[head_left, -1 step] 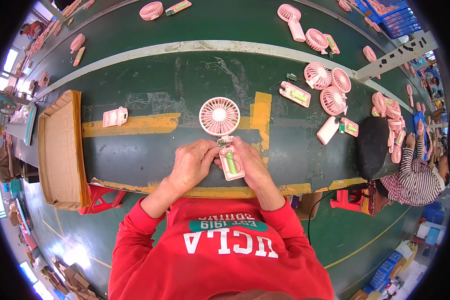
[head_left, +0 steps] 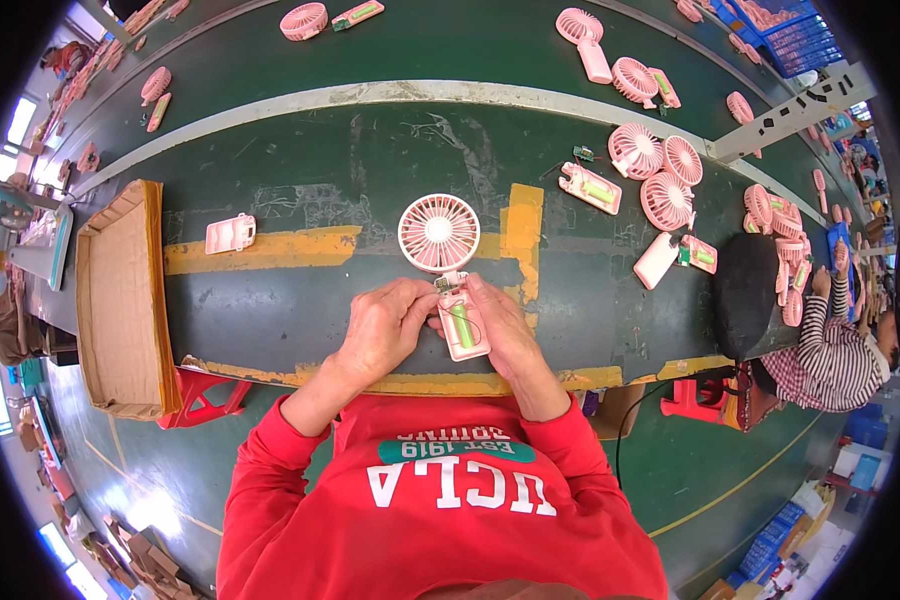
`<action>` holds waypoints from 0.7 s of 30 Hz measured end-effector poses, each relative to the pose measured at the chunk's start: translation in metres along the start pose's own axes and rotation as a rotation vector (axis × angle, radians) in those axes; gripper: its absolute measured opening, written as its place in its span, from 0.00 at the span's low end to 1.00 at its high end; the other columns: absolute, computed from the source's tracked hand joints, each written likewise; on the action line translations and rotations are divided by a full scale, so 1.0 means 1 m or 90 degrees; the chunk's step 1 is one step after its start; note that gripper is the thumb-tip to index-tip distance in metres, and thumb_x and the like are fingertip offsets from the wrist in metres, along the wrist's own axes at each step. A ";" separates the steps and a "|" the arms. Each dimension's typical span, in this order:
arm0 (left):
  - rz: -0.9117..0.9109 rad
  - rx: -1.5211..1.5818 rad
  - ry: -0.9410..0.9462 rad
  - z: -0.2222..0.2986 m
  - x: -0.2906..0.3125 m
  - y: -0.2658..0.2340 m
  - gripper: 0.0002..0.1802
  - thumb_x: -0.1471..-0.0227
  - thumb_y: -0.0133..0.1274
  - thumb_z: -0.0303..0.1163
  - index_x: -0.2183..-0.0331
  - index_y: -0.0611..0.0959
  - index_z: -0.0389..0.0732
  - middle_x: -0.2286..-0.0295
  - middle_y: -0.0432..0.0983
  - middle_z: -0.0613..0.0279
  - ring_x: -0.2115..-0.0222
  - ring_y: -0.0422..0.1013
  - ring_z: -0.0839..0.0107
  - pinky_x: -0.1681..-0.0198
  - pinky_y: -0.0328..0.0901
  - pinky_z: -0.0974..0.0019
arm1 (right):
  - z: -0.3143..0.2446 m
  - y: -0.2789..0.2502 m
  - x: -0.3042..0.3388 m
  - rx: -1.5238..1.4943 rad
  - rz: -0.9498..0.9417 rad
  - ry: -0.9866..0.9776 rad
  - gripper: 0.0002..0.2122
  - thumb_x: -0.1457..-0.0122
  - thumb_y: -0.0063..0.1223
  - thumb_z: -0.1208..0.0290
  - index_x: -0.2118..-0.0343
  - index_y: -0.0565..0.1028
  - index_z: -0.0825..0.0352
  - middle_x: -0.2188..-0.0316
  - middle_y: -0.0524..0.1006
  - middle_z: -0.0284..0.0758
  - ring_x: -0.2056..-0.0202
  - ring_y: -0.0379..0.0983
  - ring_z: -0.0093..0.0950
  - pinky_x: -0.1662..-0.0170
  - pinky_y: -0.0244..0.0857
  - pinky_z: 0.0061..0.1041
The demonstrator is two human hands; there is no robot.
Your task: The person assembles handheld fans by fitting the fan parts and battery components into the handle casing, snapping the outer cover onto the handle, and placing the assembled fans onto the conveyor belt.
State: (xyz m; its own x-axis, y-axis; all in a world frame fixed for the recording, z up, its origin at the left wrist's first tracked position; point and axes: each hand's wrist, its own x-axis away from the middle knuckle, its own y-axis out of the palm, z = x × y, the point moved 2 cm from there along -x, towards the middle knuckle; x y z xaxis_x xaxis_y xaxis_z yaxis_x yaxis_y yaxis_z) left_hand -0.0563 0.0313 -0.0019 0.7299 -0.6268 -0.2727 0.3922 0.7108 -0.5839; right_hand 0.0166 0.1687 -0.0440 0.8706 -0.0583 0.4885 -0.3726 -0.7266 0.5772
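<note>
A pink handheld fan lies in front of me, its round grille head (head_left: 439, 233) pointing away. Its opened handle (head_left: 465, 340) shows a green battery (head_left: 462, 324) and thin wires inside. My right hand (head_left: 502, 325) wraps around the handle's right side. With thumb and finger pinched together, my left hand (head_left: 382, 325) is at a small circuit board (head_left: 444, 284) near the neck of the fan. The fingertips partly hide the board. A loose pink handle cover (head_left: 231, 234) lies to the left on the green worktable (head_left: 300, 150).
An open cardboard tray (head_left: 120, 300) stands at the left edge. At the right are several fan heads (head_left: 667, 200), an opened handle with battery (head_left: 590, 189) and a dark rounded object (head_left: 745, 295). A metal rail (head_left: 390, 93) crosses beyond. A person in striped sleeves (head_left: 835, 350) works far right.
</note>
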 end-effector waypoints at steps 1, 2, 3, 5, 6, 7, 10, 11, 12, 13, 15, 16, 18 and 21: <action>-0.008 0.015 -0.023 -0.002 0.001 0.000 0.02 0.54 0.53 0.20 0.73 0.78 0.32 0.75 0.76 0.53 0.77 0.74 0.60 0.75 0.67 0.67 | 0.001 0.001 0.000 0.004 0.007 0.002 0.19 0.36 0.37 0.58 0.59 0.68 0.73 0.68 0.76 0.41 0.69 0.76 0.29 0.66 0.72 0.23; -0.016 0.030 -0.046 -0.003 0.002 0.000 0.02 0.53 0.52 0.20 0.73 0.78 0.32 0.76 0.76 0.52 0.77 0.74 0.62 0.75 0.67 0.67 | 0.001 0.001 0.000 0.007 0.013 0.005 0.19 0.37 0.38 0.57 0.59 0.68 0.73 0.68 0.76 0.40 0.69 0.76 0.28 0.67 0.71 0.22; -0.016 0.029 -0.047 -0.001 0.002 0.000 0.02 0.53 0.52 0.20 0.73 0.78 0.32 0.76 0.76 0.52 0.77 0.74 0.62 0.75 0.67 0.67 | 0.001 0.001 0.000 0.007 0.014 0.005 0.19 0.37 0.38 0.57 0.59 0.68 0.73 0.68 0.76 0.40 0.69 0.76 0.28 0.67 0.71 0.22; -0.045 0.077 -0.102 0.001 0.002 0.001 0.03 0.51 0.50 0.20 0.72 0.76 0.30 0.76 0.75 0.52 0.77 0.74 0.65 0.74 0.67 0.68 | 0.001 0.000 0.000 0.005 0.005 0.001 0.18 0.36 0.38 0.59 0.58 0.68 0.73 0.67 0.75 0.39 0.68 0.76 0.27 0.65 0.71 0.22; -0.046 0.077 -0.102 0.000 0.002 0.002 0.03 0.51 0.50 0.20 0.72 0.76 0.30 0.76 0.75 0.52 0.77 0.74 0.65 0.74 0.67 0.68 | 0.001 0.000 0.000 0.005 0.006 0.001 0.18 0.36 0.38 0.59 0.58 0.68 0.73 0.67 0.75 0.39 0.68 0.76 0.27 0.65 0.71 0.22; -0.051 0.080 -0.109 -0.002 0.003 0.003 0.03 0.50 0.50 0.20 0.72 0.76 0.30 0.76 0.75 0.52 0.77 0.74 0.66 0.74 0.67 0.69 | 0.000 0.002 0.001 0.003 0.017 -0.008 0.18 0.36 0.38 0.60 0.57 0.68 0.73 0.66 0.75 0.39 0.67 0.75 0.27 0.64 0.71 0.21; -0.056 0.095 -0.124 -0.008 0.006 0.007 0.03 0.49 0.49 0.21 0.71 0.75 0.30 0.77 0.74 0.52 0.77 0.74 0.68 0.73 0.67 0.69 | 0.001 0.002 0.001 0.002 0.022 -0.016 0.18 0.36 0.38 0.61 0.56 0.67 0.74 0.64 0.75 0.39 0.65 0.75 0.26 0.62 0.70 0.21; -0.056 0.107 -0.131 -0.009 0.006 0.008 0.03 0.49 0.48 0.21 0.71 0.75 0.30 0.76 0.74 0.53 0.77 0.74 0.69 0.73 0.67 0.69 | 0.002 0.001 0.001 0.004 0.016 -0.016 0.18 0.36 0.38 0.61 0.55 0.67 0.74 0.63 0.75 0.39 0.64 0.75 0.26 0.61 0.70 0.21; -0.057 0.106 -0.131 -0.009 0.006 0.008 0.03 0.49 0.48 0.21 0.71 0.75 0.30 0.76 0.74 0.53 0.77 0.74 0.69 0.73 0.67 0.69 | 0.003 -0.001 0.000 0.003 0.016 -0.016 0.18 0.36 0.38 0.61 0.55 0.67 0.74 0.63 0.75 0.39 0.64 0.75 0.26 0.61 0.70 0.21; -0.059 0.104 -0.134 -0.009 0.005 0.008 0.03 0.48 0.48 0.21 0.71 0.75 0.30 0.76 0.74 0.53 0.77 0.74 0.70 0.73 0.67 0.69 | 0.005 -0.002 -0.001 -0.002 0.001 -0.017 0.17 0.36 0.38 0.62 0.55 0.67 0.73 0.63 0.74 0.38 0.64 0.74 0.25 0.60 0.70 0.21; -0.062 0.102 -0.137 -0.009 0.005 0.009 0.04 0.48 0.48 0.21 0.71 0.75 0.30 0.76 0.74 0.53 0.77 0.74 0.70 0.73 0.67 0.69 | 0.006 -0.003 -0.001 -0.008 -0.013 -0.019 0.17 0.36 0.38 0.62 0.55 0.67 0.73 0.62 0.74 0.38 0.63 0.74 0.25 0.60 0.69 0.21; -0.057 0.089 -0.126 -0.010 0.005 0.010 0.03 0.49 0.48 0.21 0.71 0.75 0.30 0.77 0.74 0.53 0.77 0.74 0.69 0.73 0.67 0.69 | 0.006 -0.003 0.000 -0.008 -0.019 -0.022 0.17 0.36 0.38 0.62 0.55 0.67 0.73 0.63 0.74 0.37 0.63 0.74 0.24 0.60 0.69 0.20; -0.052 0.076 -0.115 -0.012 0.006 0.011 0.03 0.49 0.48 0.20 0.71 0.75 0.31 0.77 0.74 0.54 0.77 0.74 0.68 0.74 0.67 0.68 | 0.006 -0.004 0.000 -0.008 -0.024 -0.025 0.17 0.36 0.38 0.62 0.55 0.68 0.73 0.63 0.75 0.37 0.63 0.74 0.23 0.61 0.69 0.19; -0.035 0.001 -0.034 -0.009 0.005 0.011 0.01 0.51 0.50 0.20 0.72 0.75 0.32 0.78 0.73 0.53 0.78 0.74 0.64 0.74 0.67 0.66 | 0.007 -0.004 0.001 0.004 -0.026 -0.018 0.17 0.36 0.38 0.62 0.56 0.69 0.72 0.64 0.75 0.36 0.64 0.74 0.22 0.62 0.68 0.18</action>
State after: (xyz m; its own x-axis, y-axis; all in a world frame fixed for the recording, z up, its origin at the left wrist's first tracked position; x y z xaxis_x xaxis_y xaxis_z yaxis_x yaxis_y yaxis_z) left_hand -0.0535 0.0324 -0.0166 0.7360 -0.6473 -0.1984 0.4336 0.6756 -0.5963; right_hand 0.0213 0.1673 -0.0503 0.8939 -0.0470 0.4459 -0.3342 -0.7327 0.5928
